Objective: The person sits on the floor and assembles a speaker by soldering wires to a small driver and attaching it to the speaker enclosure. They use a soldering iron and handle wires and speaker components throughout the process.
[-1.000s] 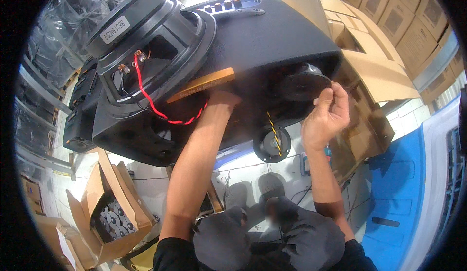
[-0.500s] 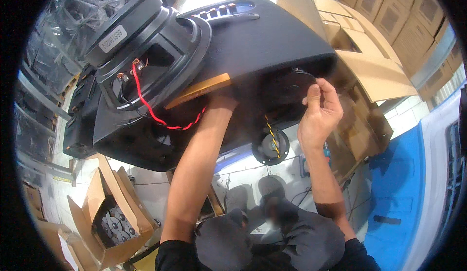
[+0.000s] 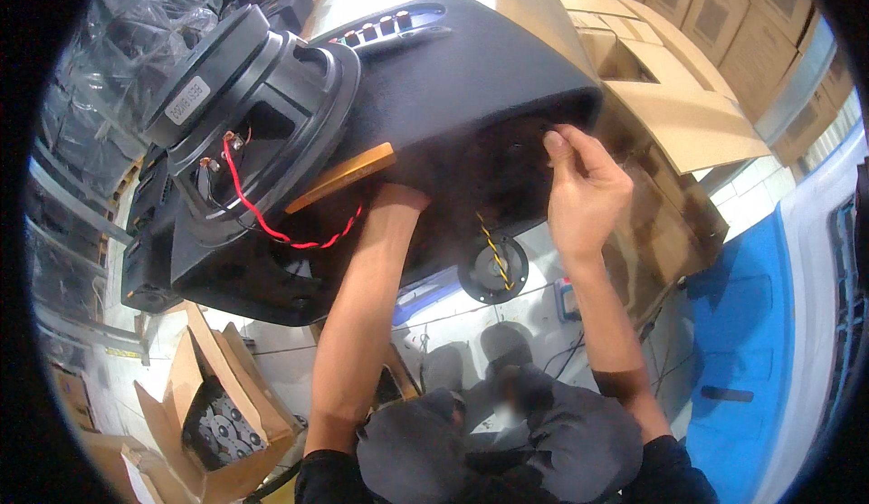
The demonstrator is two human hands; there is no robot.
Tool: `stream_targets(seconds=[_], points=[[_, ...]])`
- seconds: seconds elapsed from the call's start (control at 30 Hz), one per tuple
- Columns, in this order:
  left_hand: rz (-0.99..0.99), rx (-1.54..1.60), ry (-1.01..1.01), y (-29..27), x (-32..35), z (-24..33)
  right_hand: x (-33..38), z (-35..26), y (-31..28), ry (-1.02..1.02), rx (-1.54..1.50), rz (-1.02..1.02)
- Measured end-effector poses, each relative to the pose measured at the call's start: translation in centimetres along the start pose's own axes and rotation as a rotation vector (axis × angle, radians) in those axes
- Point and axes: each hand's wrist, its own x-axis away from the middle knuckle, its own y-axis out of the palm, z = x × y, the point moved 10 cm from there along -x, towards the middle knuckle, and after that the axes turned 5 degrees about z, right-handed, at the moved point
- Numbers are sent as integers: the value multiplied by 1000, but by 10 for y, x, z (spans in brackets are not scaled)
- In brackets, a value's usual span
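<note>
A black speaker cabinet point(image 3: 480, 70) lies in front of me, with a large woofer point(image 3: 262, 97) resting magnet-up on its left part. Red and black wires point(image 3: 237, 187) run from the woofer's terminals into the cabinet. My left hand point(image 3: 398, 198) reaches into the cabinet's dark near face; its fingers are hidden inside. At the right end of that face, my right hand point(image 3: 584, 174) is closed in a pinch, its small dark content unclear. A small round black speaker point(image 3: 493, 271) hangs below on a yellow-and-black twisted wire point(image 3: 490, 242).
A wooden strip point(image 3: 342, 178) lies along the cabinet edge beside the woofer. Open cardboard boxes point(image 3: 697, 133) stand at the right, near a blue panel point(image 3: 738, 323). At lower left, a carton point(image 3: 258, 404) holds several round parts. Plastic-wrapped goods point(image 3: 136, 42) fill the far left.
My right hand has moved slightly left and up along the cabinet's near face. The thin dark loop by its fingertips no longer shows. My left hand stays inside. The whole view has shifted a little.
</note>
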Motion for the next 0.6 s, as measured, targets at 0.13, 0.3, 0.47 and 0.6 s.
stream_targets(seconds=[0.13, 0.3, 0.47, 0.6], points=[[135, 434, -43, -10, 11, -5, 0, -14, -1, -133, 121, -31], [99, 752, -382, -27, 36, -21, -7, -14, 4, -108, 207, -178], [269, 2139, -971, 4, 56, -7, -6, -20, 5, -139, 271, -192], [244, 2193, -757, 2, 53, -7, -7, -2, 8, 36, 122, -262]])
